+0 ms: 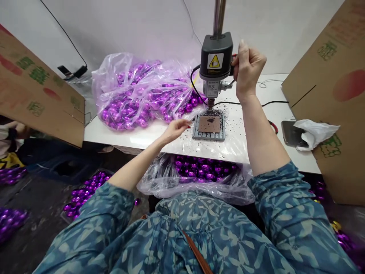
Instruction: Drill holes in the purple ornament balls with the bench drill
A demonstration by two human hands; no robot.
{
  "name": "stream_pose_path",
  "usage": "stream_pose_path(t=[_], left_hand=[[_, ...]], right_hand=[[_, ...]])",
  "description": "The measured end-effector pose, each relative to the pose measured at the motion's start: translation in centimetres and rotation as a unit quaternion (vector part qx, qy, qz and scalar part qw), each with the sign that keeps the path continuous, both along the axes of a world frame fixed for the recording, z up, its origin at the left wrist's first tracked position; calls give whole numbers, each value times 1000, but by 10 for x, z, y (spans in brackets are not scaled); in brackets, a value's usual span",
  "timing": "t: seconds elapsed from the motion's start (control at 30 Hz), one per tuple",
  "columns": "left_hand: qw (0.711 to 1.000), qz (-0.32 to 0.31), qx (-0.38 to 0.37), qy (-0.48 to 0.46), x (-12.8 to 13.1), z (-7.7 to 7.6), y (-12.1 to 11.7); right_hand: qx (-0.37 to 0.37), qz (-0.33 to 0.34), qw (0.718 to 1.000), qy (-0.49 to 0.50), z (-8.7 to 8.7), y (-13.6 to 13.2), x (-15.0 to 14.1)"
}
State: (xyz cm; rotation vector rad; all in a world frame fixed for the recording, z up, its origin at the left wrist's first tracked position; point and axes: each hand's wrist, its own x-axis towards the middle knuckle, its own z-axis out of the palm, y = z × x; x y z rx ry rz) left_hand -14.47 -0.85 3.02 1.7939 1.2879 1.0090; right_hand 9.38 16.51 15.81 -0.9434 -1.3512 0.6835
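My right hand (248,70) is raised beside the dark head of a small drill press (216,57), its fingers wrapped round the press's feed handle. Beneath the head, the chuck (210,103) points down at a brown board (209,124) that lies on the slotted grey base plate (196,133). Dark shavings are scattered over the board and around the plate. Just left of the plate is my left hand (177,128), fingertips pressed together near its edge; whatever they hold is too small to make out.
A clear plastic bag of shiny purple balls (128,106) lies left of the press on the white table (131,140). Below the table edge hangs another bag of balls (205,167). Cardboard boxes (42,83) flank both sides. A phone (291,133) and white tissue (316,131) lie right.
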Motion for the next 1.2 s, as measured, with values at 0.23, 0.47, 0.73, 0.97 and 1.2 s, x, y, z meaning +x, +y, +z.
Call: stream_pose_path(t=[0.23,0.47,0.73,0.97,1.2], left_hand=[[949,140,26,281,28,-2,165],[923,139,-24,358,34,-27,196],[957,117,-89,-252,11,-26,138],[846,75,-249,-466,22,-28,78],[939,48,-115,-320,46,-67,80]], right_hand=[[95,6,995,19,-1,-28,6],[140,5,990,20,2,-49,10],[215,-20,974,73,4,-54,4],[232,-17,968,95,7,-56,2],[230,-47,970,65,7,-56,-1]])
